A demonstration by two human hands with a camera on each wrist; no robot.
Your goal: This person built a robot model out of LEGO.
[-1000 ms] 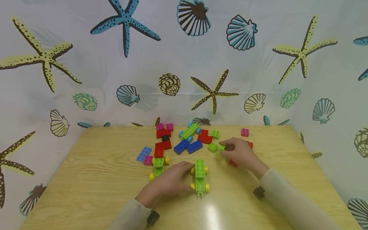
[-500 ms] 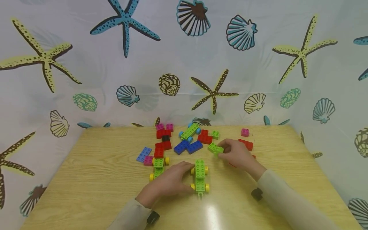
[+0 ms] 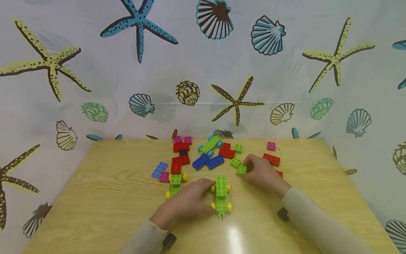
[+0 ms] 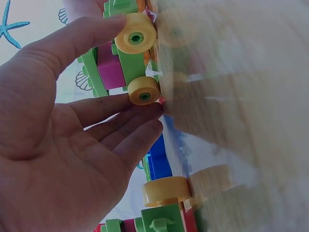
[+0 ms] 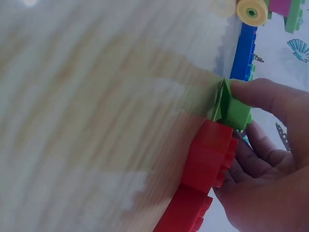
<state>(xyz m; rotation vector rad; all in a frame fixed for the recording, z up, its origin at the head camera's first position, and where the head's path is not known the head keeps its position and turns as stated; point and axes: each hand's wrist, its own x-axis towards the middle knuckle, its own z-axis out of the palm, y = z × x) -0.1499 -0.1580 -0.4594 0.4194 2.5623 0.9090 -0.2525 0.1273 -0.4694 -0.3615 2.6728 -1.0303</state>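
Observation:
In the head view my left hand (image 3: 188,200) reaches the left side of a green block toy car (image 3: 221,190) with yellow wheels. Its thumb and fingers span the two near wheels; the left wrist view has the thumb on one wheel (image 4: 136,34) and the index fingertip against the other. A magenta brick (image 4: 111,66) sits in that car. My right hand (image 3: 261,172) pinches a small green brick (image 3: 242,170), studs up, at the table; the right wrist view puts the thumb on this green brick (image 5: 237,110). Another green brick (image 3: 235,162) lies just behind it.
A second yellow-wheeled car (image 3: 175,180) stands left, partly behind the left hand. Farther back are a blue-wheeled green base (image 3: 210,144), blue bricks (image 3: 215,162), red bricks (image 3: 226,151) and a light blue plate (image 3: 159,170). A red brick (image 3: 271,159) lies beyond the right hand.
My right hand has moved slightly toward me and left with the green brick, which went from tilted beside the other green brick to studs up. The left hand and its car stay put.

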